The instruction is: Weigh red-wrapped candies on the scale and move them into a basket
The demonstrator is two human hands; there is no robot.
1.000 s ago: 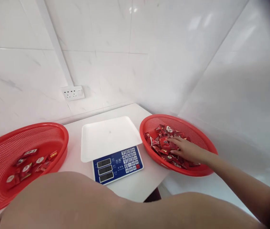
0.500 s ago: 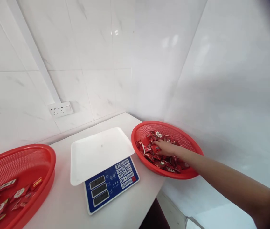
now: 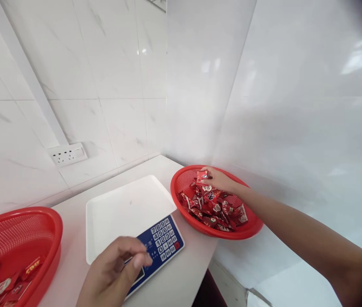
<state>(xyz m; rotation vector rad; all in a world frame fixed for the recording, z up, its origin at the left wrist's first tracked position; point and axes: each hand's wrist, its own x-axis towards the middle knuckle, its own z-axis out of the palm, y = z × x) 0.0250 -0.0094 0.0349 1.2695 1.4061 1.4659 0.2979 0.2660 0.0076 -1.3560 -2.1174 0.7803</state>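
My right hand (image 3: 221, 180) is over the back part of a red mesh basket (image 3: 259, 224). Between its thumb and fingers it grips a small red wrapped candy (image 3: 202, 175), lifted just above the other red candies (image 3: 214, 207) in that basket. Lower in the view, my left hand (image 3: 113, 273) hovers above the near side of a digital scale (image 3: 166, 238). Its fingers are curled with thumb and fingertips together, and nothing shows in them. This hand hides much of the scale's display. The scale's white tray (image 3: 129, 209) bears no candy.
Another red basket (image 3: 57, 232), holding several red packets (image 3: 3, 288), stands at the left. The white table (image 3: 187, 273) sits against tiled walls, with a power socket (image 3: 68, 154) above it. The table's right edge runs below the candy basket.
My right hand has risen from among the candies toward the basket's back, now with a candy in its grip. My left hand has come into view over the scale. The view has shifted slightly.
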